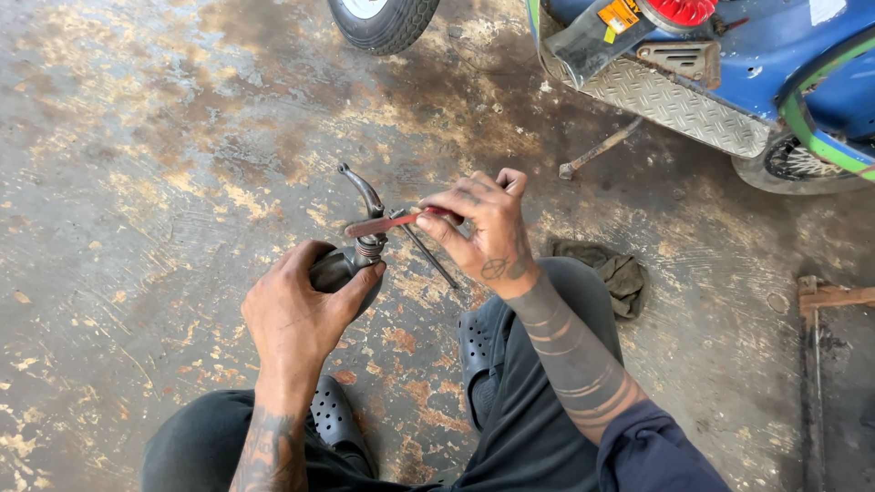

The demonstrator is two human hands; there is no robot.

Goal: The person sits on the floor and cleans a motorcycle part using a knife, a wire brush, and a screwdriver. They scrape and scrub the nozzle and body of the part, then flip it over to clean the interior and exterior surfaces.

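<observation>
A dark metal part (pixel 342 267) with a curved lever (pixel 362 189) was gripped in the left hand (pixel 296 310), fingers wrapped closed around it, near frame centre. A thin reddish strip (pixel 383 223) was pinched between the closed fingertips of the right hand (pixel 488 232) and laid against the part's threaded neck at 12 o'clock from the left hand. A crumpled rag (pixel 612 269) was seen on the stained concrete floor (pixel 137 182) at 3 o'clock, a blue vehicle (pixel 784 73) at 1 o'clock.
</observation>
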